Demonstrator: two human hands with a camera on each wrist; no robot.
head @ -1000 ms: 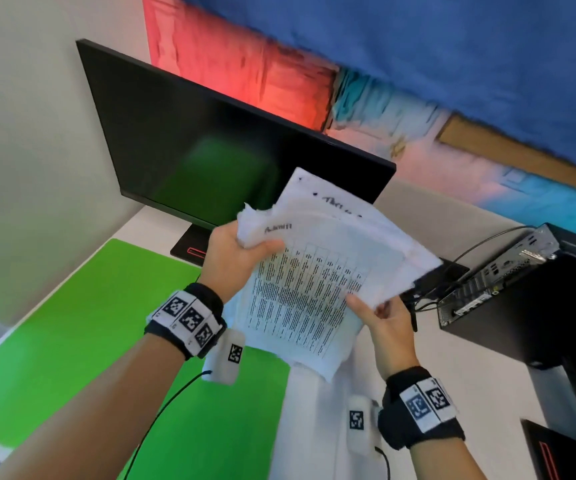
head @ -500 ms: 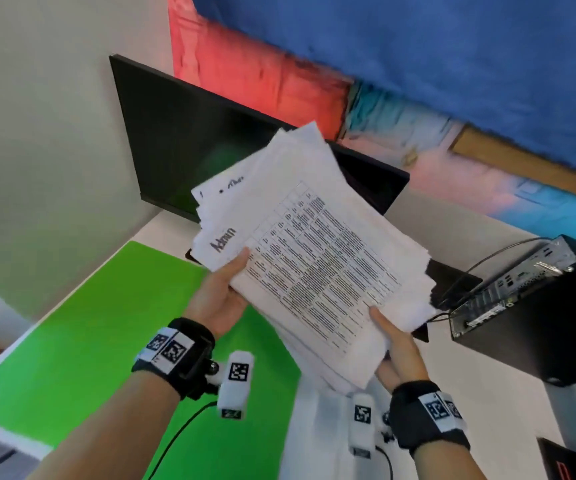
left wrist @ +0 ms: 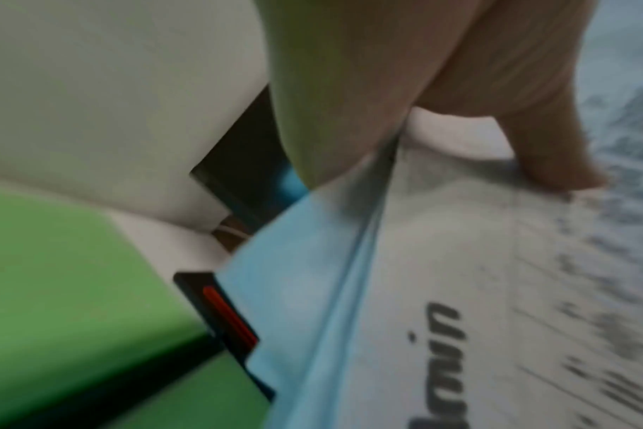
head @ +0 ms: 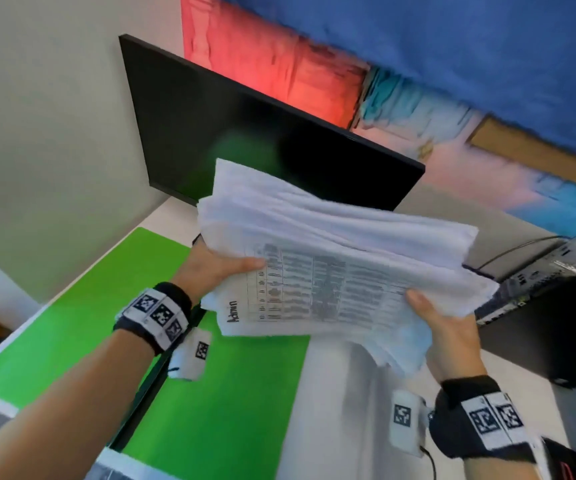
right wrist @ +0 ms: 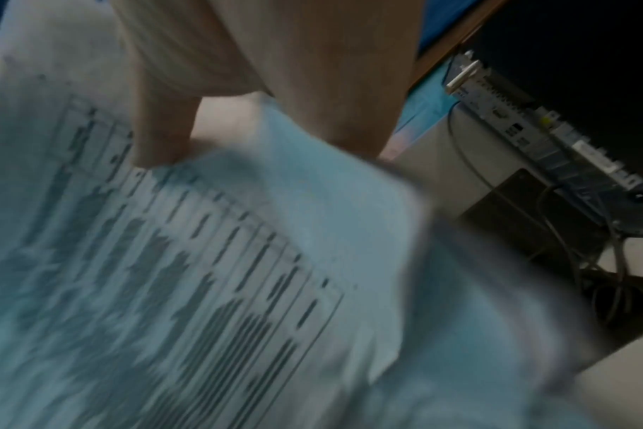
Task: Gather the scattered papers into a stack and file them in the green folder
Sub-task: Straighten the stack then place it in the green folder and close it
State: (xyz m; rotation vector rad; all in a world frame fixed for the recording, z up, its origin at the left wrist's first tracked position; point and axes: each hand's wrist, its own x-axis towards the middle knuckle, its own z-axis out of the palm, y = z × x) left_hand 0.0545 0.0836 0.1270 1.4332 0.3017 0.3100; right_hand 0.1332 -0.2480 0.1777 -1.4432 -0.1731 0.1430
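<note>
White desk [head: 345, 393] bearing the open green folder [head: 72, 327] at left, a dark monitor [head: 245, 133] at the far edge. The left hand [head: 210, 268] and right hand [head: 449, 334] grip the paper stack [head: 331, 271] above the desk. The right wrist view alone shows cables [right wrist: 588, 261] beside the computer case [right wrist: 569, 72].

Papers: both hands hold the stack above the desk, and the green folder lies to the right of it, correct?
Not quite. Both hands, left and right, do hold the papers above the desk, but the head view shows the green folder lying to the left, under the left arm, not to the right.
</note>
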